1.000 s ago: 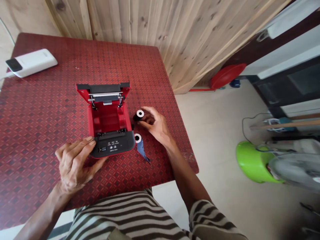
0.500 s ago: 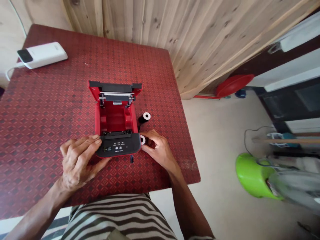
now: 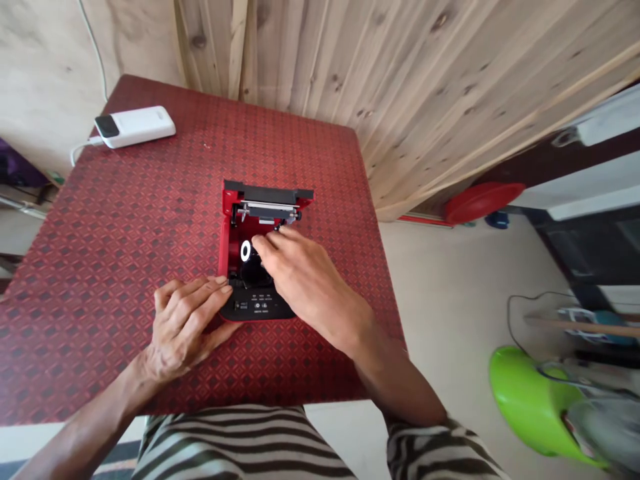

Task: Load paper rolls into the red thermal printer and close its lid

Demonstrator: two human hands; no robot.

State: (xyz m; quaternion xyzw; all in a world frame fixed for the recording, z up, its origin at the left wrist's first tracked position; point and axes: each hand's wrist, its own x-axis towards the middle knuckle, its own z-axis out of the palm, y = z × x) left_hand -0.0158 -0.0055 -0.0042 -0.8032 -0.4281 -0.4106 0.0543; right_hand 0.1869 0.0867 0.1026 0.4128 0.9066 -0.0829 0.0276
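A small red-and-black printer (image 3: 257,309) stands on the table with its lid (image 3: 270,195) tipped up and its red inner bay exposed. My left hand (image 3: 187,327) grips its left front corner, fingers on top and thumb along the front edge. Inside the bay is a black roll (image 3: 254,272) with a white ring-shaped end (image 3: 245,251) facing left. My right hand (image 3: 310,283) reaches over the printer's right side, fingers closed on the roll and covering its right part. Whether the roll rests on the bay floor cannot be seen.
A white power bank (image 3: 140,127) with a cable lies at the far left of the red patterned table (image 3: 180,220). Behind the table is a wooden plank wall (image 3: 310,60). On the floor to the right stand a green plastic stool (image 3: 525,400) and other items.
My right hand has lifted from the table beside the printer and brought a black roll into the open bay. My left hand keeps its hold. The view has shifted.
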